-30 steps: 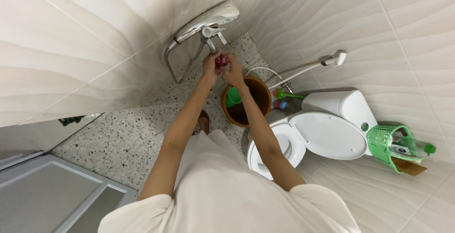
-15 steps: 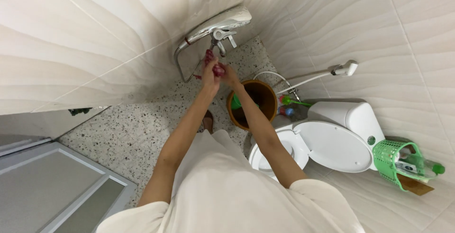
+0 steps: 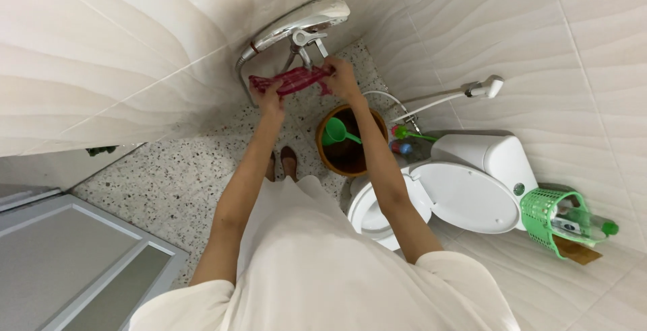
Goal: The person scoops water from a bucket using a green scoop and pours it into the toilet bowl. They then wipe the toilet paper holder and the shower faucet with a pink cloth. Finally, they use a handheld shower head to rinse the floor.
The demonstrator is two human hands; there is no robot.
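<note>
A thin red cloth with a small pattern [image 3: 291,80] is held stretched out between the two hands, just under the shiny metal tap on the wall [image 3: 296,24]; its long side runs from left to right, almost level. The left hand [image 3: 267,95] is pinched shut on the left end, and the right hand [image 3: 339,77] is pinched shut on the right end; the hands are held apart, with the cloth pulled straight between them. The right hand is a little higher and nearer to the tap spout — the left hand is lower and nearer to the pale wavy wall tiles [image 3: 101,55].

Below the hands, a round brown bucket [image 3: 347,141] is set on the speckled floor [image 3: 162,176]; a green plastic scoop [image 3: 339,132] is lying inside it. Water in the bucket cannot be made out. Beside the bucket a white toilet with its lid down [image 3: 465,193] is seen. To the right of it, a green plastic basket [image 3: 546,216] is resting against the wall; a clear bottle with a green cap [image 3: 586,224] is kept in it.
</note>
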